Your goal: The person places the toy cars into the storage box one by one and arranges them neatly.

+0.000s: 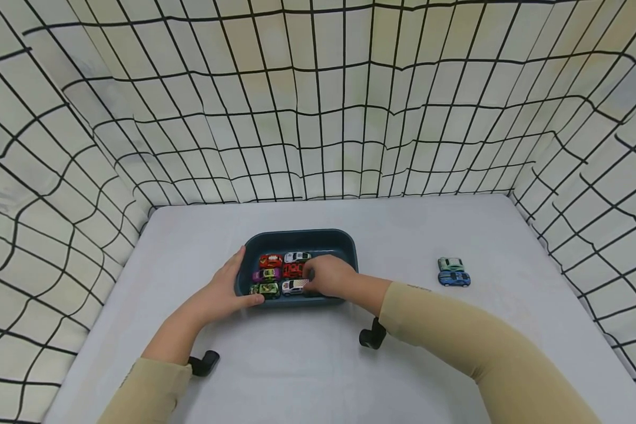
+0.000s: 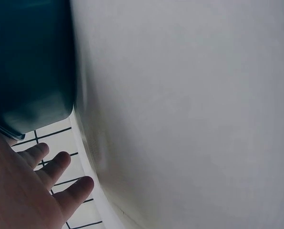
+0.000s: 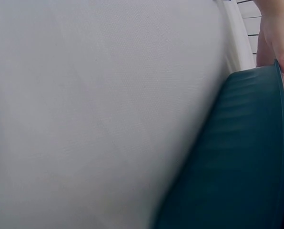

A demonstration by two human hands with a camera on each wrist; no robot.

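Observation:
A dark teal tray [image 1: 301, 235] on the white table holds several small toy cars in rows, including a red car [image 1: 271, 260], a purple car [image 1: 267, 275] and a green car [image 1: 265, 290]. My left hand [image 1: 218, 297] grips the tray's left end, thumb over the front rim and fingers outside the wall. Inside the tray, my right hand [image 1: 330, 277] pinches the right end of a white toy car [image 1: 294, 287], beside a black-spotted red car [image 1: 292, 270]. Its fingertips are partly hidden. Only the tray's outer wall [image 3: 237, 143] shows in the right wrist view.
To the right of the tray, a mint-green toy car [image 1: 450, 264] and a blue toy car [image 1: 454, 278] lie side by side on the table [image 1: 297, 365]. Black wire grid [image 1: 318, 112] walls surround the table's back and both sides.

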